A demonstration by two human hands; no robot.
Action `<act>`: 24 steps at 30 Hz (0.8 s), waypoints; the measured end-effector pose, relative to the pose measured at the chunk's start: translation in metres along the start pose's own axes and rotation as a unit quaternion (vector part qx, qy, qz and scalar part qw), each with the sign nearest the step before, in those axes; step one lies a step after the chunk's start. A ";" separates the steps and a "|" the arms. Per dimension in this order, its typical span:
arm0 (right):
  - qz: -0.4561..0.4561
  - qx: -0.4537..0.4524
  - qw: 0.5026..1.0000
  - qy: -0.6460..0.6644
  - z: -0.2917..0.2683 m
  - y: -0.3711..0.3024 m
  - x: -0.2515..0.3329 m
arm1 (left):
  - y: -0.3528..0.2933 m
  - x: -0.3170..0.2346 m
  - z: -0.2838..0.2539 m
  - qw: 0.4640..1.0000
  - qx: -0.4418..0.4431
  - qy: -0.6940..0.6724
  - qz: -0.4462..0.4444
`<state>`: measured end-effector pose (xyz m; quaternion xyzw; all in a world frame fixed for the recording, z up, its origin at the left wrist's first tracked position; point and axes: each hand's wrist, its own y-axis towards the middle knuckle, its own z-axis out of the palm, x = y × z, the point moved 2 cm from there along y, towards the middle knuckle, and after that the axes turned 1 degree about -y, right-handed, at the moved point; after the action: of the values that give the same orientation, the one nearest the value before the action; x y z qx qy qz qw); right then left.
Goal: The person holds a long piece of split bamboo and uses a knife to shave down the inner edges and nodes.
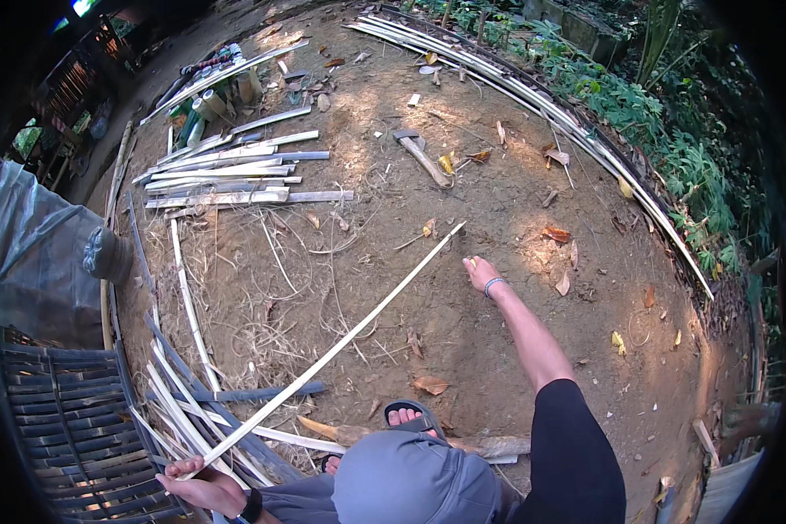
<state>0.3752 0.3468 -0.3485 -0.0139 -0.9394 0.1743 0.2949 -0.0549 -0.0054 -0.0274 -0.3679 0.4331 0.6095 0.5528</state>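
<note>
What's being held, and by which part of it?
The left hand holds the long, pale, thin bamboo strip by its near end; the right hand isn't touching it and shows nothing clearly held.

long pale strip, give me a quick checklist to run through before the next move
1. Long pale strip gripped by the left hand: ok, near its lower end.
2. Right hand apart from the strip: ok.
3. Right hand empty: cannot tell, its inside is hidden.
4. Hatchet within a hand's grasp: not ok, it lies on the ground.
5. Strip's far end off the ground: cannot tell.
</note>
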 end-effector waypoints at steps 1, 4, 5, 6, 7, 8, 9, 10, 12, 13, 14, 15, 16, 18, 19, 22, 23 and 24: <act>0.003 0.023 1.000 0.004 0.000 -0.004 0.017 | 0.004 -0.001 -0.003 1.000 0.005 0.003 -0.001; -0.025 0.013 0.999 -0.021 0.002 -0.004 0.018 | 0.004 0.002 -0.009 1.000 0.018 0.003 -0.010; -0.003 -0.001 1.000 -0.029 -0.003 0.005 0.008 | 0.003 0.004 -0.006 1.000 0.020 0.000 -0.008; 0.018 -0.011 0.999 -0.032 -0.004 0.009 0.007 | 0.005 0.002 -0.004 1.000 0.024 0.000 -0.001; 0.001 -0.019 0.999 -0.036 -0.007 0.013 0.007 | 0.005 0.001 -0.001 1.000 0.001 0.017 0.009; 0.008 -0.009 1.000 -0.027 0.000 0.010 0.006 | 0.004 0.001 -0.004 1.000 -0.003 0.017 0.001; 0.009 -0.002 1.000 -0.013 0.007 0.008 0.022 | 0.008 0.002 -0.007 1.000 -0.007 0.012 -0.001; 0.009 0.008 1.000 -0.004 0.010 0.004 0.035 | 0.009 0.005 -0.013 1.000 -0.017 0.009 -0.005; 0.004 0.016 1.000 -0.027 0.004 0.003 0.036 | 0.012 0.007 -0.015 1.000 0.006 0.002 -0.004; 0.026 0.001 0.999 -0.022 -0.001 0.010 0.019 | 0.010 0.008 -0.013 1.000 0.023 0.000 -0.002; 0.049 -0.013 0.999 -0.018 -0.006 0.015 0.002 | 0.009 0.010 -0.010 0.999 0.040 -0.002 -0.001; 0.033 -0.017 0.998 -0.047 -0.007 0.016 0.005 | 0.003 0.003 -0.003 1.000 0.018 0.004 0.002; 0.034 -0.017 0.998 -0.051 -0.004 0.012 0.020 | 0.003 -0.001 -0.003 1.000 0.007 0.008 0.006; 0.040 -0.022 0.997 -0.062 0.005 0.002 0.041 | 0.002 -0.003 -0.004 1.000 -0.016 0.012 0.006; 0.004 -0.016 0.998 -0.068 0.009 0.004 0.033 | 0.003 -0.002 -0.005 1.000 -0.005 0.010 0.006; 0.064 -0.061 0.995 -0.046 -0.007 0.017 -0.010 | 0.002 0.004 -0.005 1.000 0.010 0.015 -0.003; 0.085 -0.069 0.993 -0.050 -0.006 0.015 -0.018 | 0.001 0.005 -0.003 1.000 0.000 0.021 -0.007; 0.049 -0.045 0.997 -0.038 0.001 0.009 -0.001 | 0.003 -0.001 -0.003 0.999 -0.015 0.029 0.001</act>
<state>0.3750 0.3546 -0.3523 -0.0669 -0.9549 0.1470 0.2493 -0.0582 -0.0086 -0.0275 -0.3931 0.4400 0.6060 0.5335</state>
